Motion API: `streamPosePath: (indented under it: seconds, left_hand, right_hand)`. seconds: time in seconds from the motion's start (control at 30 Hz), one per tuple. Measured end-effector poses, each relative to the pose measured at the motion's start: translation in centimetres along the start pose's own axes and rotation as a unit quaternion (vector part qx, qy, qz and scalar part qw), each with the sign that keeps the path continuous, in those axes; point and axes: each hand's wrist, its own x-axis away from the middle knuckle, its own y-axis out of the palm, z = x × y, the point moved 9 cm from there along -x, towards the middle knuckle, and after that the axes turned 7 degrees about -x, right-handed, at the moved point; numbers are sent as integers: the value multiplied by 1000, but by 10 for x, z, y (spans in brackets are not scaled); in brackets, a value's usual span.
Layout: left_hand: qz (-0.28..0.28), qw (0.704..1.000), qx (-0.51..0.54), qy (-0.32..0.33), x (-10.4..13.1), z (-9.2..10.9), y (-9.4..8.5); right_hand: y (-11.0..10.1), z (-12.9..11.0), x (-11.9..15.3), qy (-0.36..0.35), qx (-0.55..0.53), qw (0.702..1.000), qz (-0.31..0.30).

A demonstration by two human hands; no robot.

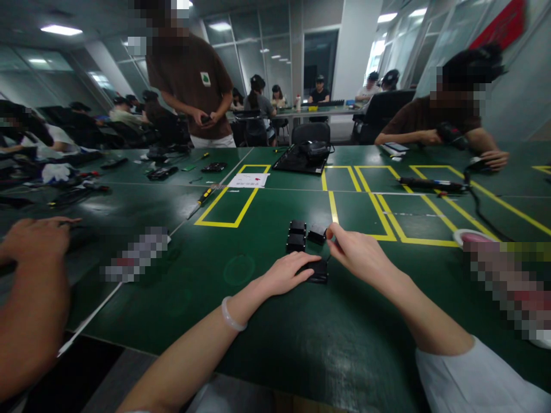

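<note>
Several small black blocks lie grouped on the green table (258,258). My left hand (293,271), a pale bracelet on its wrist, rests with fingers spread over a black block (318,272) nearest me. Two more black blocks (297,234) sit one behind the other just beyond its fingertips. My right hand (348,248) has thumb and fingers pinched together beside a tilted black block (317,233); a thin dark piece seems to be at the fingertips, too small to make out.
Yellow tape outlines (215,223) mark the table. A screwdriver (205,196), a paper sheet (248,180) and a black panel (297,163) lie farther back. Another person's arm (34,298) reaches in at left; a person stands opposite, another sits at right with a tool (451,135).
</note>
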Motion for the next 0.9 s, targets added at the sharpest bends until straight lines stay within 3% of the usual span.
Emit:
streamPosePath:
  seconds: [0.9]
  left_hand:
    - [0, 1000, -3, 2, -1, 1, 1]
  right_hand:
    - [1, -3, 3, -26, -8, 1000, -6]
